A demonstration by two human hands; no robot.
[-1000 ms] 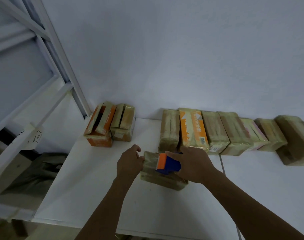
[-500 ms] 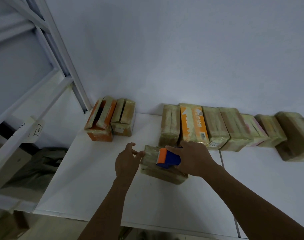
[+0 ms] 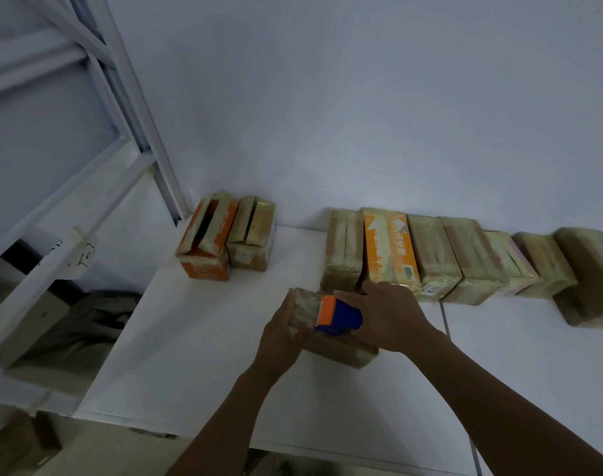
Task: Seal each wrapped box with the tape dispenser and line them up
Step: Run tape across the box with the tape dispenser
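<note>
Currently, both forearms enter from 5 and 6 o'clock and meet over one wrapped box (image 3: 341, 350) lying flat near the middle of the white table (image 3: 190, 338).

Left hand (image 3: 284, 334): cupped round the box's 9 o'clock end, fingers up against the end face, thumb over the top edge. The grip is closed on the box.

Right hand (image 3: 391, 317): palm down, fingers curled over the blue body of the tape dispenser (image 3: 341, 316), holding it. The dispenser rests on the top face of the box. Its orange front points to 9 o'clock, just beside the left thumb.

Boxes on the table: ten.
- One under the hands.
- Seven in the row (image 3: 471, 259) along the wall (image 3: 361, 115), from 12 to 3 o'clock of the held box, side by side and touching. The second from the left is the orange-faced box (image 3: 391, 252); the rest are tan under clear wrap. The box at the 3 o'clock end sits turned out of line.
- Two at 10 o'clock, touching each other, well apart from the row: an open orange box (image 3: 207, 242) and a tan box (image 3: 255, 235).

Tape dispensers: one.

A white shelf frame (image 3: 131, 97) stands at 10 o'clock beyond the table edge.
</note>
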